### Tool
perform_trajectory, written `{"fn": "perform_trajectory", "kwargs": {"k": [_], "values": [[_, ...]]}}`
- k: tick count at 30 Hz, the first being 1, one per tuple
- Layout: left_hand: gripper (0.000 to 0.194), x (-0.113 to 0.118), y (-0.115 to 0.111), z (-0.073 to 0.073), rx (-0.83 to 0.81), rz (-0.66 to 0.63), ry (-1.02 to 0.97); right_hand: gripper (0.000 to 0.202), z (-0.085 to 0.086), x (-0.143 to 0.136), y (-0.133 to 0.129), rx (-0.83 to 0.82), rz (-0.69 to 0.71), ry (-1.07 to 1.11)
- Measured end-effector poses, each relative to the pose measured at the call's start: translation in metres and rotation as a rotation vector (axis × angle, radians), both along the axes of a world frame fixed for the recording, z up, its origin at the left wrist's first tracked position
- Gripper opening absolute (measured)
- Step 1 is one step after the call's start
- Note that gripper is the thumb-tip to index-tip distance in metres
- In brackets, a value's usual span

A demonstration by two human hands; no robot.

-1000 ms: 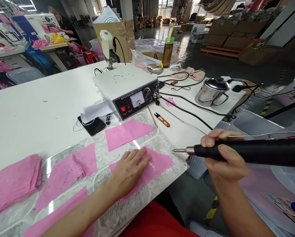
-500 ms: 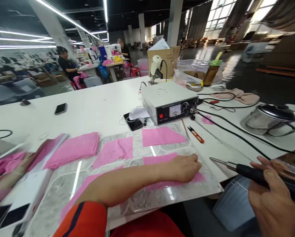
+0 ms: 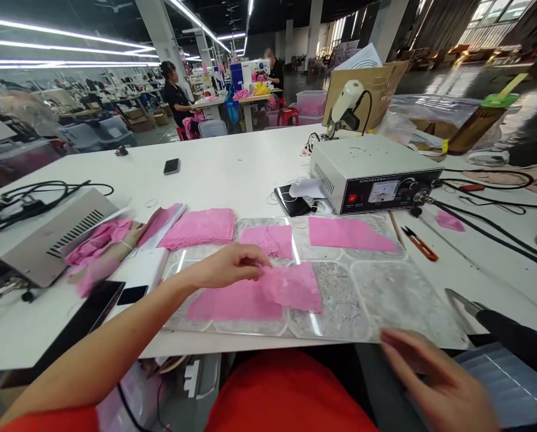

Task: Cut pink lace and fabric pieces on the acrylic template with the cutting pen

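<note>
The left hand [image 3: 239, 265] is nearly closed, thumb and bent fingers pinching the near-left edge of a thin pink piece [image 3: 299, 289] above the clear mat [image 3: 401, 294]. Taking the held piece as the clock's centre, the right hand [image 3: 439, 381] is at four o'clock, its grip released, thumb and fingers loosely parted and somewhat blurred. The black-handled tool [image 3: 513, 335] is at three o'clock, near that hand, its metal tip pointing toward the mat. The held piece looks soft, wrinkled and slightly see-through, with an uneven outline; its left part overlaps a flat pink panel [image 3: 232, 305] at nine o'clock, and whether the two touch I cannot tell. At eleven o'clock is a small crumpled pink scrap [image 3: 272, 240], at ten a thick pink stack [image 3: 200, 227] with layered edges, and at two a smooth pink sheet [image 3: 350, 234] that narrows to a slanted end. A black phone [image 3: 292, 201] sits at twelve o'clock, partly covered by white paper [image 3: 308, 188]. Between one and two stands the control box [image 3: 376, 171], its red switch lit, and between two and three lie orange-handled snips [image 3: 423, 246].
</note>
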State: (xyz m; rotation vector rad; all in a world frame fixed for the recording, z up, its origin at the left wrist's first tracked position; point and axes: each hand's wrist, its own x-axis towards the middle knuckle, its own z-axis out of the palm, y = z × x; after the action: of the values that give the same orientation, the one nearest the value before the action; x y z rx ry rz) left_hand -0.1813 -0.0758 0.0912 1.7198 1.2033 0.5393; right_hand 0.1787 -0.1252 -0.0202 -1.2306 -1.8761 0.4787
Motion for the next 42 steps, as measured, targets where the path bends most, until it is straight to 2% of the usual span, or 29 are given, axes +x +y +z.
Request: {"fn": "perform_trajectory", "kwargs": {"k": [3,6,11,15,20,25,30,36,38,42], "values": [[0.009,-0.036,-0.024,-0.017,-0.074,0.134,-0.091,0.021,0.010,-0.055,0.016,0.122,0.278,-0.097],[0.012,-0.058,-0.038,-0.034,-0.110,0.192,-0.197,0.026,0.009,-0.091,0.029,0.165,0.399,-0.208],[0.011,-0.081,-0.047,-0.055,-0.092,0.200,-0.282,0.015,0.007,-0.115,0.039,0.181,0.527,-0.293],[0.005,-0.098,-0.053,-0.066,0.078,0.121,-0.122,0.015,0.010,-0.123,0.040,0.223,0.562,-0.270],[0.014,-0.112,-0.071,-0.066,0.258,0.043,0.128,0.016,0.016,-0.133,0.034,0.260,0.640,-0.263],[0.022,-0.113,-0.090,-0.060,0.250,0.078,0.273,0.020,0.019,-0.134,0.035,0.287,0.666,-0.268],[0.023,-0.113,-0.101,-0.058,0.265,0.065,0.340,0.022,0.014,-0.137,0.034,0.295,0.742,-0.317],[0.022,-0.117,-0.116,-0.051,0.211,0.083,0.375,0.025,0.016,-0.139,0.033,0.277,0.754,-0.334],[0.022,-0.117,-0.121,-0.054,0.234,0.092,0.395,0.021,0.014,-0.140,0.034,0.259,0.761,-0.350],[0.013,-0.114,-0.127,-0.069,0.360,0.107,0.447,0.017,0.010,-0.142,0.036,0.257,0.766,-0.331]]}}
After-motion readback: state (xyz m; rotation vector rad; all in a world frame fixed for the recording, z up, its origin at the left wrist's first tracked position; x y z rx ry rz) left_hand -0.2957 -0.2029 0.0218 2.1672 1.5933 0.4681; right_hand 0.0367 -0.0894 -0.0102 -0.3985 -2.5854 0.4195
